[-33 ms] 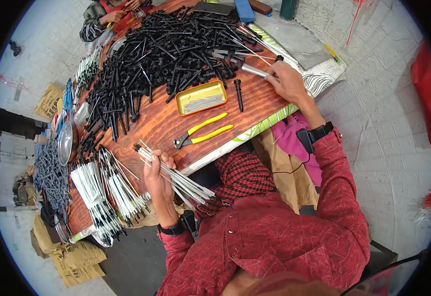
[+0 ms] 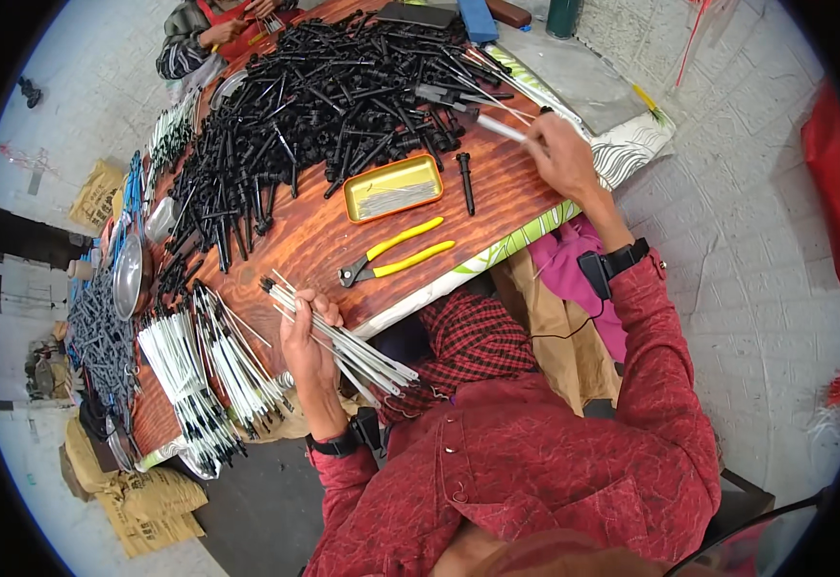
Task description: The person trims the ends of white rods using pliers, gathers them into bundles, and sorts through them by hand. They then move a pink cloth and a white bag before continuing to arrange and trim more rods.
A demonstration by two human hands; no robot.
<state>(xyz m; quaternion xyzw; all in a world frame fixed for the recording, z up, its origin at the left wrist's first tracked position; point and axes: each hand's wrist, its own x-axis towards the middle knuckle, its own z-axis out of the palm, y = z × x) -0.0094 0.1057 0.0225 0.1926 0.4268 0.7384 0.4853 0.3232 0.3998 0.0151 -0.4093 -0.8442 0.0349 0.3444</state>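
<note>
My left hand is closed round a bundle of thin white rods with some dark ends, held over the table's near edge. My right hand, at the table's right side, grips a pale handle-like rod. Its far end meets a dark grey piece at the edge of the black pile; I cannot make out its kind. Between my hands lie yellow-handled cutting pliers, an open yellow tin of thin metal pins, and one black plastic part.
A big heap of black plastic parts covers the table's far side. More white rods lie in bundles at the left, near a metal bowl. Another person's hands work at the far left. A grey sheet lies far right.
My right hand has shifted very slightly with the pale rod; its fingers are curled a little differently. The left hand and its bundle stay put.
</note>
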